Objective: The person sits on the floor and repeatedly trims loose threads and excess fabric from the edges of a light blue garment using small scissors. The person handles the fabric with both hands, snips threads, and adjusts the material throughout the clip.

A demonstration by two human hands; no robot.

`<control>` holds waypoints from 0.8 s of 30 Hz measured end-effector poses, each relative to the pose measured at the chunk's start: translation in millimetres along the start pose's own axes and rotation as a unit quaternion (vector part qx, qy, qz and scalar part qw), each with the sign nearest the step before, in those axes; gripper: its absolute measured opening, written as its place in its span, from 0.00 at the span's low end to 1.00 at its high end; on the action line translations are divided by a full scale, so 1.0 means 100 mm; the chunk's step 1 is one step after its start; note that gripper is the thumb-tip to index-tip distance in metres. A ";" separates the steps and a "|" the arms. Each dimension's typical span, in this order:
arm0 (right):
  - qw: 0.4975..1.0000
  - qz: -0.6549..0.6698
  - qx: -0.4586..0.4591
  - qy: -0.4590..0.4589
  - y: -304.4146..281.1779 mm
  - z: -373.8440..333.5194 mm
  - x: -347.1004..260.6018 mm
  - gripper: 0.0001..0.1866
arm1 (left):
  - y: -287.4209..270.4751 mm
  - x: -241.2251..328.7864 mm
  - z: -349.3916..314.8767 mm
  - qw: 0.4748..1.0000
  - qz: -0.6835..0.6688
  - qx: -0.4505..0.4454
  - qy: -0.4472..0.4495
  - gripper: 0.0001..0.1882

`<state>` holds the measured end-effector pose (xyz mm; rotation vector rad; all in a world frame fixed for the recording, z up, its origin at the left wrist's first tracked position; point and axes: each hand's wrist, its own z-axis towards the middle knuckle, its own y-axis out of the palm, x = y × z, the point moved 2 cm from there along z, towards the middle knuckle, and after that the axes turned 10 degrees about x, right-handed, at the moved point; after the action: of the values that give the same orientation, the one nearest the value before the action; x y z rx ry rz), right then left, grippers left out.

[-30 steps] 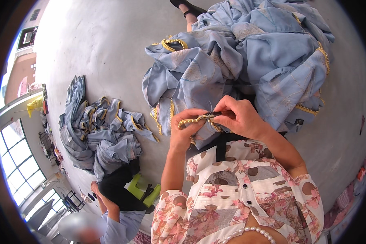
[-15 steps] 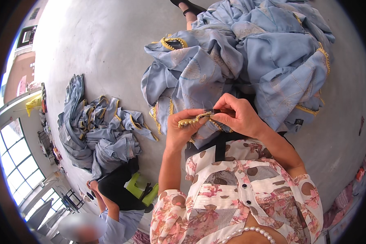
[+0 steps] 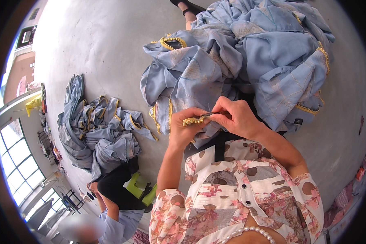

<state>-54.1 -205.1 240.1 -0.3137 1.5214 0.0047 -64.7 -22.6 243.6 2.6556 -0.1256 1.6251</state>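
My left hand (image 3: 182, 127) pinches a yellow beaded trim (image 3: 193, 120) at the edge of blue fabric, thumb and fingers closed on it. Against it, my right hand (image 3: 236, 118) is closed with thumb and forefinger around a small thin dark tool (image 3: 207, 114), its tip reaching the trim by my left fingertips. Fine loose threads stick up there; the tool's exact kind is too small to make out. The blue garment (image 3: 199, 73), with yellow beaded borders, lies heaped over my lap and beyond my hands.
More blue garment cloth (image 3: 280, 53) spreads at the far right. On the left, another person in a light blue top (image 3: 122, 223) sits beside a second heap of blue garments (image 3: 97, 130) with yellow edging. A yellow-green stool (image 3: 140, 189) is under that person. Grey concrete floor (image 3: 110, 49) surrounds us.
Both hands have shifted slightly, and the trim has turned a little in my left fingers. The dark tool now shows more plainly between the fingertips. The heaps stay in place.
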 end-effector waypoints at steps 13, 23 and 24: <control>0.985 0.121 -0.033 0.116 -0.12 -0.02 0.10 0.13 | -0.03 0.08 0.06 0.998 -0.060 0.006 -0.030 0.07; 0.995 0.016 -0.079 0.060 -0.20 0.06 -0.06 0.14 | -0.06 0.11 0.10 0.997 -0.030 -0.027 -0.059 0.07; 0.995 0.015 -0.080 0.055 -0.19 0.07 -0.07 0.14 | -0.05 0.11 0.10 0.997 -0.038 -0.028 -0.065 0.07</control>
<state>-44.3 -220.4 250.6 -0.4250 1.6395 0.1344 -50.7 -18.8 248.6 2.6877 -0.0710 1.4046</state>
